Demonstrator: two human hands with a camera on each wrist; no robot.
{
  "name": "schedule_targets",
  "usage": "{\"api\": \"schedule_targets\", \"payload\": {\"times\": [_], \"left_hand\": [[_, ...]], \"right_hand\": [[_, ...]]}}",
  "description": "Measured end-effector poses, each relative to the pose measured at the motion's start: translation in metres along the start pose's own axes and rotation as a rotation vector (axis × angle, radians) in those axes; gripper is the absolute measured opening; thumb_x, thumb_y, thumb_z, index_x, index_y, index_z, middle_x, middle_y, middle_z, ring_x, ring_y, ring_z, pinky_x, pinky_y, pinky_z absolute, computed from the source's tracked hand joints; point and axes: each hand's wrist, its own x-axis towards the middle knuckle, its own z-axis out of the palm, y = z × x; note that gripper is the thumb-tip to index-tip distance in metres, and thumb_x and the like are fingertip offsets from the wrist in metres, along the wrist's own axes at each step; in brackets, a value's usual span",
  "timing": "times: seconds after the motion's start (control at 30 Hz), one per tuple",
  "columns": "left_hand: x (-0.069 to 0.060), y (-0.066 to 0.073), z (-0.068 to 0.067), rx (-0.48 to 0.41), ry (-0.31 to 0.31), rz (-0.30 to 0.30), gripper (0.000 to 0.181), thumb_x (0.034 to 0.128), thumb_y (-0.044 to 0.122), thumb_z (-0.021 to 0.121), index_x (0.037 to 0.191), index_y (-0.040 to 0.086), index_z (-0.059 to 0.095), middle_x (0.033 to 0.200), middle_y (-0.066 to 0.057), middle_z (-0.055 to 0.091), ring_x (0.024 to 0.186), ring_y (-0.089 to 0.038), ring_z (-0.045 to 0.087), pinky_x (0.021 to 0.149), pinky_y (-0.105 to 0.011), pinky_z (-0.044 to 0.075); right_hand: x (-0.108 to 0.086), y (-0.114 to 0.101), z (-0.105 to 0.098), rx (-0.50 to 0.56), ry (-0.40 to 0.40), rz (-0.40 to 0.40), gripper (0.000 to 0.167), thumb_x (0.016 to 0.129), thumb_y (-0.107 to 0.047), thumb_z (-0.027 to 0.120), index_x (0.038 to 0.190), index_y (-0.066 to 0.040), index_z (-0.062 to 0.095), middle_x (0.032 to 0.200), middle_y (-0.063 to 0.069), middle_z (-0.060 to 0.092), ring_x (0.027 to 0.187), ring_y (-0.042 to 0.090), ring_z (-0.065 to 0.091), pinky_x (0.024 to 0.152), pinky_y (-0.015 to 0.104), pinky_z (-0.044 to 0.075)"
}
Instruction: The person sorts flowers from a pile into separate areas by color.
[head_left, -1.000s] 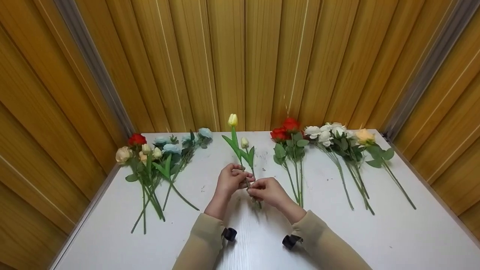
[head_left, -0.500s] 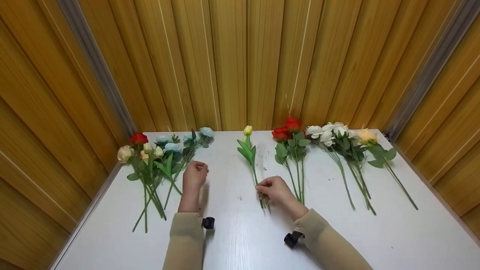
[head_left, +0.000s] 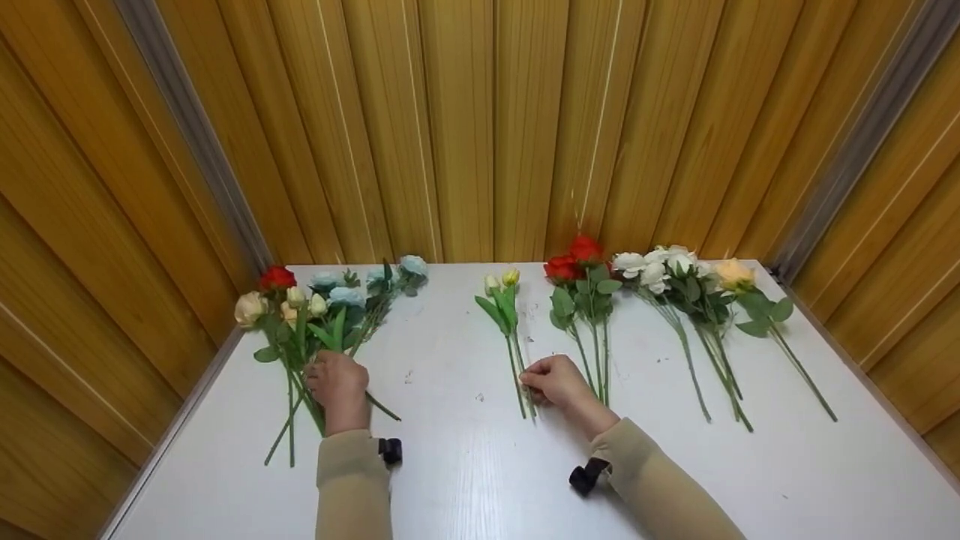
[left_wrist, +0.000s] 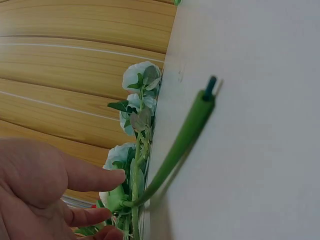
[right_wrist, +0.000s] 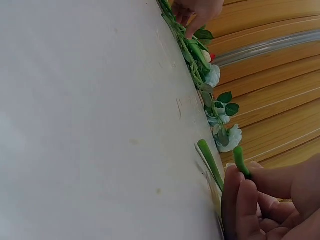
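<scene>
In the head view my right hand (head_left: 556,381) pinches the stem of a yellow tulip (head_left: 511,277) near its lower end. A white tulip (head_left: 491,283) lies right beside it, stems nearly parallel. The right wrist view shows a green stem end (right_wrist: 240,161) between thumb and fingers, and another stem (right_wrist: 211,162) along the table. My left hand (head_left: 337,384) is over the stems of the left flower group, near the white tulips (head_left: 317,304). In the left wrist view its thumb and fingers are spread apart, close to a curved green stem (left_wrist: 180,137).
The left group also has a red rose (head_left: 277,277), a cream rose (head_left: 250,308) and pale blue flowers (head_left: 346,297). Red roses (head_left: 585,249), white flowers (head_left: 652,268) and a peach rose (head_left: 733,274) lie to the right on the white table (head_left: 465,480). Wooden panels stand behind.
My left hand has let go of the tulips in the middle and moved left to the left flower group. The two tulips have been lowered to the table, the right hand still holding on.
</scene>
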Motion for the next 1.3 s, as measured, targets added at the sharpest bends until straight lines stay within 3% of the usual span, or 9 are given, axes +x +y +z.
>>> {"api": "schedule_targets", "payload": {"times": [0.33, 0.43, 0.57, 0.63, 0.77, 0.87, 0.97, 1.13, 1.3], "left_hand": [[0.001, -0.006, -0.002, 0.062, -0.090, -0.033, 0.061, 0.0997, 0.006, 0.047, 0.150, -0.018, 0.022, 0.148, -0.046, 0.036, 0.137, -0.062, 0.036, 0.110, -0.068, 0.039], [0.001, -0.006, -0.004, 0.100, -0.110, -0.020, 0.049, 0.1000, 0.007, 0.045, 0.142, -0.017, 0.040, 0.140, -0.040, 0.050, 0.131, -0.059, 0.048, 0.105, -0.066, 0.045], [0.002, -0.005, -0.007, 0.102, -0.133, 0.000, 0.030, 0.0983, 0.006, 0.047, 0.117, -0.010, 0.063, 0.123, -0.035, 0.064, 0.113, -0.051, 0.063, 0.093, -0.060, 0.053], [0.001, -0.005, -0.009, 0.029, -0.133, 0.022, 0.026, 0.0974, 0.005, 0.048, 0.110, -0.010, 0.065, 0.116, -0.034, 0.065, 0.103, -0.047, 0.064, 0.089, -0.057, 0.054], [0.001, -0.006, -0.010, -0.233, -0.154, 0.049, 0.023, 0.1002, 0.005, 0.052, 0.107, -0.014, 0.063, 0.099, -0.025, 0.065, 0.088, -0.032, 0.058, 0.079, -0.045, 0.052], [0.004, -0.005, -0.010, -0.428, -0.221, -0.001, 0.028, 0.1047, 0.007, 0.052, 0.117, -0.016, 0.062, 0.087, -0.013, 0.067, 0.078, -0.020, 0.062, 0.069, -0.034, 0.052], [0.007, -0.003, -0.009, -0.538, -0.277, -0.060, 0.034, 0.1071, 0.007, 0.049, 0.131, -0.017, 0.057, 0.082, -0.009, 0.072, 0.068, -0.012, 0.069, 0.061, -0.028, 0.055], [0.006, -0.001, -0.009, -0.627, -0.298, -0.092, 0.038, 0.1072, 0.003, 0.048, 0.139, -0.017, 0.050, 0.095, -0.019, 0.075, 0.071, -0.015, 0.074, 0.065, -0.032, 0.058], [0.002, 0.005, -0.007, -0.617, -0.275, -0.037, 0.038, 0.1060, 0.001, 0.050, 0.139, -0.017, 0.051, 0.104, -0.027, 0.074, 0.074, -0.016, 0.075, 0.075, -0.036, 0.061]], "right_hand": [[0.002, 0.002, 0.000, -0.016, 0.005, 0.035, 0.011, 0.095, -0.006, 0.071, 0.096, 0.002, 0.078, 0.072, 0.003, 0.071, 0.058, 0.008, 0.060, 0.055, 0.020, 0.049], [0.003, 0.003, 0.000, -0.020, 0.001, 0.033, 0.011, 0.094, -0.007, 0.073, 0.096, 0.003, 0.078, 0.071, 0.003, 0.071, 0.057, 0.008, 0.059, 0.053, 0.020, 0.049], [0.003, 0.004, 0.000, -0.031, -0.006, 0.031, 0.010, 0.093, -0.007, 0.075, 0.094, 0.003, 0.077, 0.071, 0.003, 0.070, 0.056, 0.008, 0.060, 0.052, 0.019, 0.049], [0.003, 0.004, 0.000, -0.045, -0.009, 0.030, 0.009, 0.092, -0.007, 0.075, 0.092, 0.002, 0.076, 0.071, 0.004, 0.071, 0.055, 0.008, 0.060, 0.052, 0.019, 0.049], [0.001, 0.003, 0.000, -0.057, -0.019, 0.038, 0.009, 0.092, -0.007, 0.076, 0.088, 0.002, 0.075, 0.068, 0.003, 0.069, 0.053, 0.008, 0.060, 0.051, 0.019, 0.050], [-0.001, 0.001, -0.001, -0.049, -0.031, 0.048, 0.009, 0.092, -0.006, 0.075, 0.088, 0.002, 0.074, 0.067, 0.004, 0.068, 0.052, 0.009, 0.062, 0.052, 0.019, 0.051], [-0.002, 0.000, -0.001, -0.042, -0.044, 0.052, 0.009, 0.092, -0.005, 0.074, 0.088, 0.002, 0.073, 0.067, 0.005, 0.067, 0.051, 0.010, 0.063, 0.052, 0.020, 0.052], [-0.001, 0.001, -0.001, -0.032, -0.056, 0.062, 0.009, 0.093, -0.004, 0.073, 0.088, 0.003, 0.073, 0.069, 0.005, 0.067, 0.052, 0.009, 0.062, 0.053, 0.021, 0.054], [0.000, 0.002, 0.000, -0.033, -0.052, 0.066, 0.010, 0.093, -0.005, 0.073, 0.088, 0.004, 0.073, 0.070, 0.006, 0.067, 0.051, 0.009, 0.062, 0.054, 0.022, 0.056]]}}
